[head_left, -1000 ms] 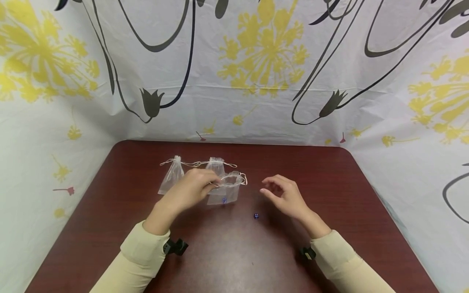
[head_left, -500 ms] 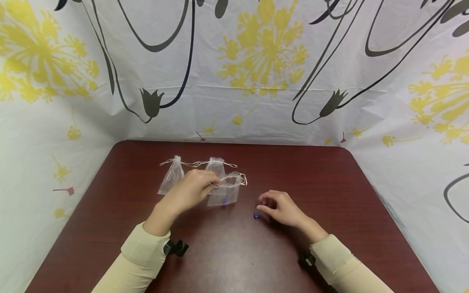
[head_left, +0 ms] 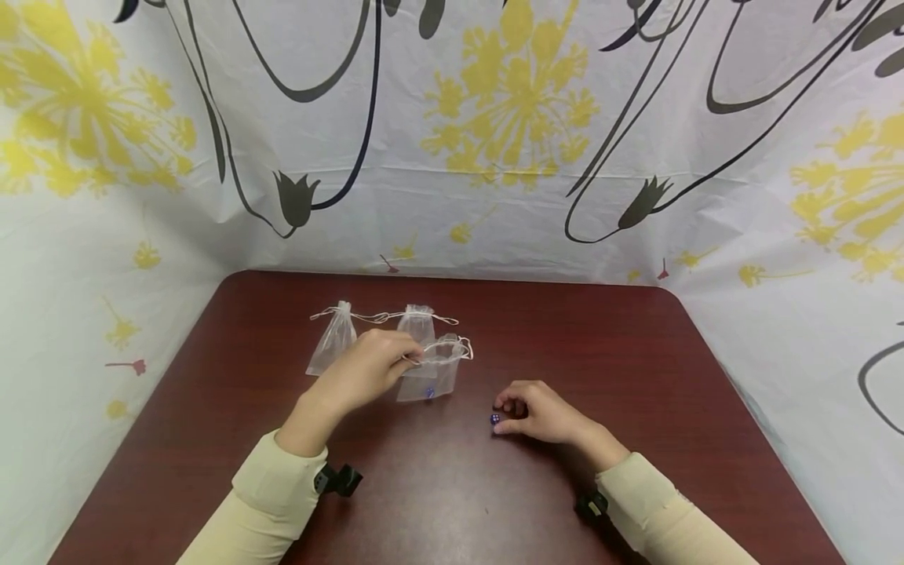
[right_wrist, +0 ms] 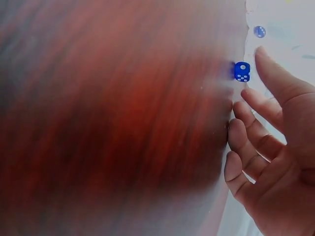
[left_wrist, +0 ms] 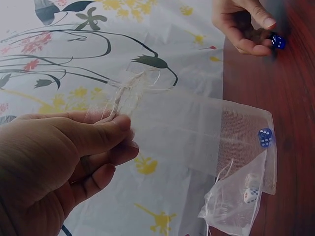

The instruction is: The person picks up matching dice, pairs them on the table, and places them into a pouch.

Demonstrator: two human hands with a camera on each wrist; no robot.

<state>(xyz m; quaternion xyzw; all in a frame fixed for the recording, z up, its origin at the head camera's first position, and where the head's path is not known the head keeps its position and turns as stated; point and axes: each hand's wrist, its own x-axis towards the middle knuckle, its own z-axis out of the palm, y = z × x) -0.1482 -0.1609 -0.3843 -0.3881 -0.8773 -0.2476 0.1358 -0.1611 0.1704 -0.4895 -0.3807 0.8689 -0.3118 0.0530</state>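
My left hand (head_left: 370, 365) pinches the rim of a sheer white drawstring bag (head_left: 441, 377) between thumb and fingers. The bag's mouth is spread, and a blue die (left_wrist: 265, 138) shows through its lower end in the left wrist view. To the right, a second blue die (right_wrist: 242, 72) rests on the table. My right hand (head_left: 540, 412) is lowered beside it, thumb and index finger parted around the die, their tips at its edges without pinching it. The other right fingers are loosely bent.
Two more sheer drawstring bags, a left one (head_left: 333, 345) and a right one (head_left: 418, 320), lie behind my left hand on the dark red table (head_left: 565, 322). A white die (left_wrist: 251, 195) shows in one bag. A flower-patterned white cloth (head_left: 395, 196) surrounds the table.
My right hand has come down toward me and slightly left to the loose blue die. The left hand keeps its hold on the bag, whose lower end has shifted slightly toward me.
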